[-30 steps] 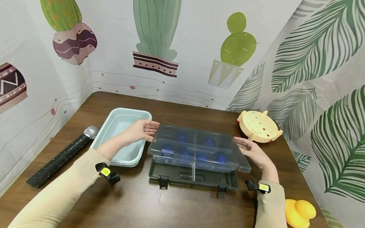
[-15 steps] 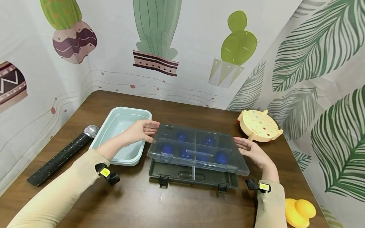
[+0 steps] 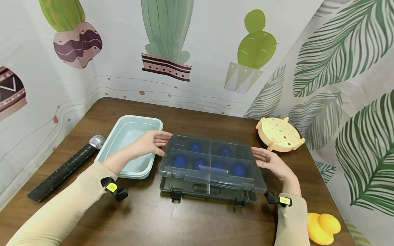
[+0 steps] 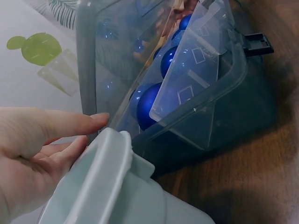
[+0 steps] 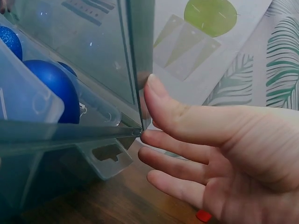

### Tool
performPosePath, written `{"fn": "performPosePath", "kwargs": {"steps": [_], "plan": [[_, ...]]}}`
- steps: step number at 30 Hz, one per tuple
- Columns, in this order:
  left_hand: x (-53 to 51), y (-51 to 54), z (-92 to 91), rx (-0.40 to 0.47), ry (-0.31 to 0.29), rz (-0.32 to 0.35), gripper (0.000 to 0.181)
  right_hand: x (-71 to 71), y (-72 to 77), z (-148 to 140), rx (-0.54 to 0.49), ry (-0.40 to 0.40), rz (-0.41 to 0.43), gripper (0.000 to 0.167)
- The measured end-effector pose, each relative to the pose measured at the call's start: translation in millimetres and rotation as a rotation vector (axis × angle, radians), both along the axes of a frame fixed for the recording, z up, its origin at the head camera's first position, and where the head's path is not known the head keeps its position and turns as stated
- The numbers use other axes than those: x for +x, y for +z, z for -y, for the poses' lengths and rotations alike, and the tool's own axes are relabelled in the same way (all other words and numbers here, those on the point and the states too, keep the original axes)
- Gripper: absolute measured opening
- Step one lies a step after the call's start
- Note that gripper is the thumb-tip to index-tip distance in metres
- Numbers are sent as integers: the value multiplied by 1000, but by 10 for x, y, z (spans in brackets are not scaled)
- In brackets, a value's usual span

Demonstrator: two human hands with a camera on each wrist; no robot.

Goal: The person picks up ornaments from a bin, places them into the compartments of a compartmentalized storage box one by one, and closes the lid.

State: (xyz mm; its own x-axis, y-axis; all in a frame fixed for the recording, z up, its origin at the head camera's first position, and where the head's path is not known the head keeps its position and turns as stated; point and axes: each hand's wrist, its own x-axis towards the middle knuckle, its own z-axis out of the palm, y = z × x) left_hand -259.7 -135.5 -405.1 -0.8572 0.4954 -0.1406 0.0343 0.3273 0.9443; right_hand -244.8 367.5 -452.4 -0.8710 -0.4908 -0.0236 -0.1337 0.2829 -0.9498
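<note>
A dark see-through plastic storage box (image 3: 187, 187) stands mid-table with its clear lid (image 3: 212, 141) tilted partway over it. Through the lid show several blue balls (image 3: 179, 161), which sit in a clear divided tray (image 4: 187, 88). At the lid's left edge is my left hand (image 3: 149, 142), its fingers nearly straight and the fingertips close against the plastic. On the opposite side, the thumb of my right hand (image 3: 272, 163) touches the lid's edge. The other fingers of that hand extend loosely by the box's rear corner, as the right wrist view shows. Neither hand curls round anything.
A pale blue basin (image 3: 135, 174) lies left of the box, under my left forearm. Further left is a black microphone (image 3: 67, 167). A cream spotted toy (image 3: 278, 133) with stubby legs stands back right, and a yellow rubber duck (image 3: 323, 229) at front right.
The lid has tipped lower, its front edge coming down toward the box's front. Both hands stay almost where they were at its sides.
</note>
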Motion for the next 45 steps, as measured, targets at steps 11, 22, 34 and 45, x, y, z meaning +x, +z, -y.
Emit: {"fn": "performPosePath", "kwargs": {"steps": [11,22,34,45], "plan": [[37,-17,-54,55,-26,24,69,7,11,2,3,22,23,63],[46,45,-61,49,-4,-15,63,28,32,11,14,-5,19,60],[46,74,79,60,26,-89,56,52,223,112,53,-66,-37,58],[98,148,182,57,91,-177,49,112,520,526,117,-56,-110,55]]}}
